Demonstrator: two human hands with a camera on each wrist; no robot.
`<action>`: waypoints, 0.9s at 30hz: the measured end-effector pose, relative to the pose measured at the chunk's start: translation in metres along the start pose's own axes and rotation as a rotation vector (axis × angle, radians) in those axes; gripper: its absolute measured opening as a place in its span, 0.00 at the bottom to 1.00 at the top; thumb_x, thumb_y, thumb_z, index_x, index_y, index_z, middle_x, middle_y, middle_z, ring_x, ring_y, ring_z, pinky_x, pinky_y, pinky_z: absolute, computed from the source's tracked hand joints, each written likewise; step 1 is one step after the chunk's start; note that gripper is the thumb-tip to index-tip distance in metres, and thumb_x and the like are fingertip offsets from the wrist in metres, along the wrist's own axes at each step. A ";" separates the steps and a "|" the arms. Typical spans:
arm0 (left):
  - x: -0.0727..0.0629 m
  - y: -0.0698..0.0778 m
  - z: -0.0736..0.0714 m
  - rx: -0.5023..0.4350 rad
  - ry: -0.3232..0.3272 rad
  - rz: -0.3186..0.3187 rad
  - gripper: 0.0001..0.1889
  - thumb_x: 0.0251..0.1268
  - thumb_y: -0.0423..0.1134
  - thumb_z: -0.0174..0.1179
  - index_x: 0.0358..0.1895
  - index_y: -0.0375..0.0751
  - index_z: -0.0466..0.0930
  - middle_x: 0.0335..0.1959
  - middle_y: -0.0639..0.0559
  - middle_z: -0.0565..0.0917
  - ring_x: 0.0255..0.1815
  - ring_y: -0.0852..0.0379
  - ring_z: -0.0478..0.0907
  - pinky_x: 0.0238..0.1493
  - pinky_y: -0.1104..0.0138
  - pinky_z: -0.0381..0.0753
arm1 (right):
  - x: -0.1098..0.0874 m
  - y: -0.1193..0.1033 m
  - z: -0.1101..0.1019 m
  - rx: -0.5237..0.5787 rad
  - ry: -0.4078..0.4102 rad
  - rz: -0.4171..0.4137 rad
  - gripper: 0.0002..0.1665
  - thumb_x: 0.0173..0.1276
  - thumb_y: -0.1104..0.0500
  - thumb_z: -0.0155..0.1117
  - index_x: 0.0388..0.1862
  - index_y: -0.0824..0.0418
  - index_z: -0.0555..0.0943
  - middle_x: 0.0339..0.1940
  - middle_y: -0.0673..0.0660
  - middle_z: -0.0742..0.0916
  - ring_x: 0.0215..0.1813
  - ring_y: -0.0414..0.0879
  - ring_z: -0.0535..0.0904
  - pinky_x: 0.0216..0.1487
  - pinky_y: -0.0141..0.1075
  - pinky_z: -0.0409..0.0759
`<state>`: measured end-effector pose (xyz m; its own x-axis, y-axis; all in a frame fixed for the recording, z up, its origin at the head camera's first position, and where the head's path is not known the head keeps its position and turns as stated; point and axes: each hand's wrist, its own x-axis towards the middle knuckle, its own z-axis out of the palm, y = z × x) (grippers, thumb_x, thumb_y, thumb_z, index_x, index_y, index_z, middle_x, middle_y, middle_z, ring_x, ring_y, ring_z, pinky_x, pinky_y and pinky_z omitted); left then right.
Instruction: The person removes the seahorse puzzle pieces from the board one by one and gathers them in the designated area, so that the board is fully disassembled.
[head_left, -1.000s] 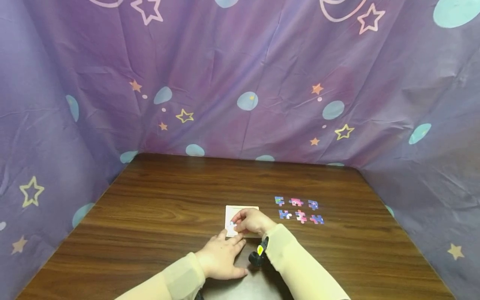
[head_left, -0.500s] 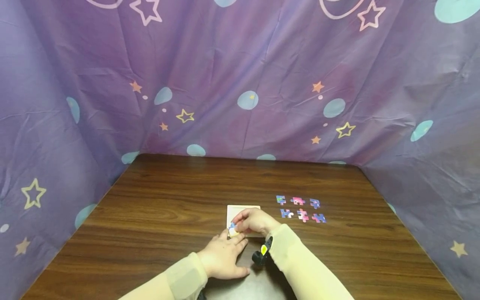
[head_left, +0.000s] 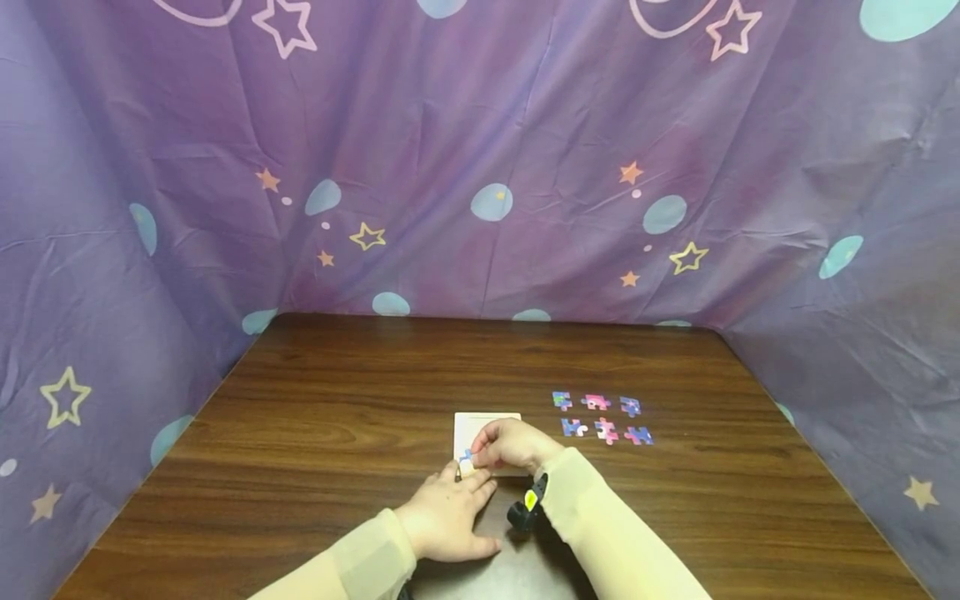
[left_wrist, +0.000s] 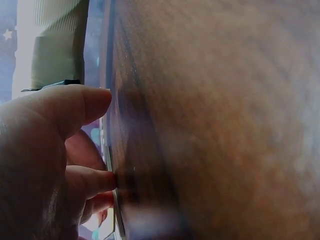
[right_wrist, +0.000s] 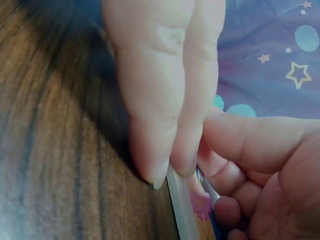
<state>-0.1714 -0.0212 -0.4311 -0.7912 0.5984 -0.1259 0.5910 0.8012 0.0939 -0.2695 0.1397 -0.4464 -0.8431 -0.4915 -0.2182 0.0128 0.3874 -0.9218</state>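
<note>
My right hand (head_left: 513, 444) pinches a small blue-edged jigsaw piece (head_left: 467, 456) between thumb and fingers over the near left corner of a white puzzle tray (head_left: 487, 416). Its palm and fingers cover much of the tray. The left hand (head_left: 448, 514) lies with spread fingers at the tray's near edge, fingertips right at the rim. In the right wrist view, two left fingers (right_wrist: 150, 135) come down on the tray's rim (right_wrist: 181, 205), beside a pink and orange picture surface (right_wrist: 201, 202). The right thumb (right_wrist: 250, 137) and curled fingers are at the right there.
Several loose jigsaw pieces (head_left: 606, 430) in blue and pink lie in two rows to the right of the tray. The brown wooden table (head_left: 360, 375) runs back to a purple patterned curtain (head_left: 420, 167), which also hangs on both sides.
The jigsaw piece in my right hand has turned from a whitish look to showing blue, and sits slightly lower at the tray's corner. The left hand has stayed nearly still.
</note>
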 end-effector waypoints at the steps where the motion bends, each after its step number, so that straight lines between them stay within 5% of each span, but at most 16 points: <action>1: 0.000 0.000 0.000 0.002 -0.001 0.001 0.43 0.56 0.71 0.52 0.70 0.47 0.67 0.73 0.53 0.64 0.68 0.33 0.61 0.62 0.45 0.68 | 0.000 0.001 -0.001 0.002 -0.005 -0.003 0.06 0.54 0.70 0.69 0.30 0.70 0.80 0.20 0.50 0.81 0.23 0.39 0.73 0.26 0.28 0.71; 18: 0.001 -0.002 0.001 -0.005 -0.023 0.001 0.44 0.56 0.72 0.50 0.71 0.48 0.65 0.75 0.55 0.59 0.69 0.32 0.59 0.63 0.44 0.68 | 0.006 0.003 -0.004 0.070 0.082 -0.008 0.06 0.56 0.68 0.67 0.33 0.69 0.81 0.24 0.51 0.82 0.23 0.41 0.74 0.26 0.29 0.74; 27: 0.002 -0.002 0.003 0.017 -0.032 0.000 0.43 0.56 0.73 0.50 0.71 0.50 0.66 0.75 0.57 0.58 0.68 0.32 0.61 0.60 0.44 0.71 | -0.001 0.002 -0.021 0.102 0.146 -0.007 0.09 0.58 0.62 0.69 0.36 0.66 0.83 0.31 0.50 0.84 0.37 0.43 0.75 0.39 0.35 0.72</action>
<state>-0.1735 -0.0215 -0.4341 -0.7860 0.5977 -0.1578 0.5937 0.8010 0.0767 -0.2802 0.1571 -0.4415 -0.9123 -0.3728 -0.1695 0.0547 0.2994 -0.9525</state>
